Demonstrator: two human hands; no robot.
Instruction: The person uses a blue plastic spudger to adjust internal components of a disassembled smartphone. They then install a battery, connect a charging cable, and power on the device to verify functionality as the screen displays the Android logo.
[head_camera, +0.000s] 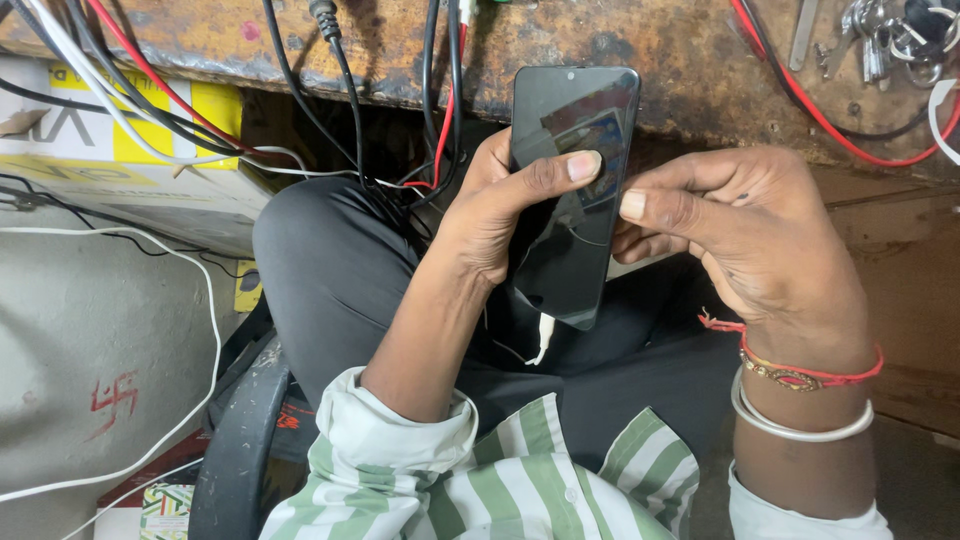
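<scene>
A black smartphone with a dark screen stands upright over my lap, a white cable plugged into its lower end. My left hand grips it from the left side, the thumb lying across the glass. My right hand holds the phone's right edge, its thumb tip at the screen's side and the fingers curled behind. Red thread bands and a silver bangle circle my right wrist.
A worn wooden bench edge runs across the top, with black, red and white wires hanging over it. Keys lie at top right. A yellow-and-white box sits at left, a black chair rim below.
</scene>
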